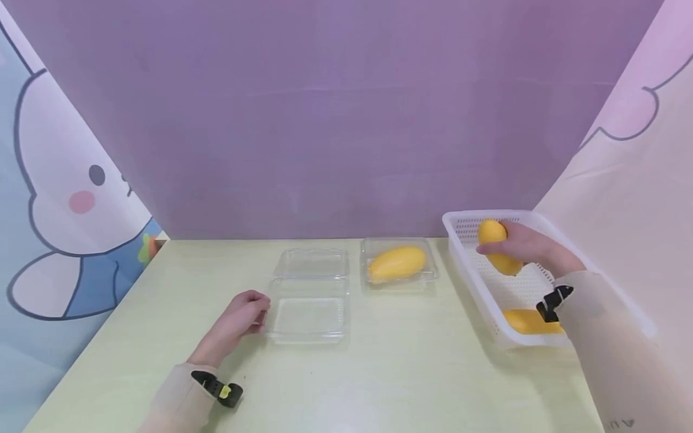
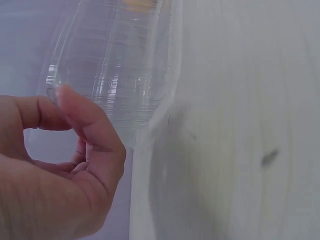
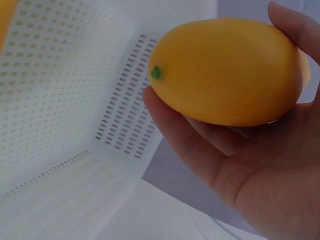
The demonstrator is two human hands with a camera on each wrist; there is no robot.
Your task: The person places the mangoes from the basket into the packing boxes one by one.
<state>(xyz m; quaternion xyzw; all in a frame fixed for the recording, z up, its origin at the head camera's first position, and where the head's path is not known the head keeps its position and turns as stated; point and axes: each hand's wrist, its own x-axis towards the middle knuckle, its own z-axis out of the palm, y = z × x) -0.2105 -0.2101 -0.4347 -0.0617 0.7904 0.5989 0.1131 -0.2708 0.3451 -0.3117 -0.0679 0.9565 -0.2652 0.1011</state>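
Yellow fruit (image 3: 225, 72), smooth and oval with a green tip: held in the right hand (image 1: 520, 243), over the far part of a white perforated basket (image 1: 476, 288). Right hand wrapped partway around, thumb on one side, fingers on the other; green tip left uncovered. Low in the same basket, near end: another yellow fruit (image 1: 527, 322), partly hidden by the wrist strap (image 1: 553, 302) and right sleeve (image 1: 601, 337).

Left hand (image 1: 240, 316) at an open clear container (image 1: 308, 316), fingers curled, thumb and finger pinched narrow at its left rim. Lid half folded back, away from the person. Just right of it, apart from it: a second clear container (image 1: 373, 245) with a yellow fruit (image 1: 397, 263) inside. Between open container and basket, nearer the back edge of the table (image 1: 390, 373).

Pale tabletop, faint grain, small dark speck (image 2: 270, 157) in left wrist view. Second strap (image 1: 216, 388), black with a yellow piece, on the left wrist. Behind: plain purple panel (image 1: 346, 120). To the left: printed cloth (image 1: 81, 174) with a white cartoon figure, pink cheek, blue clothing.
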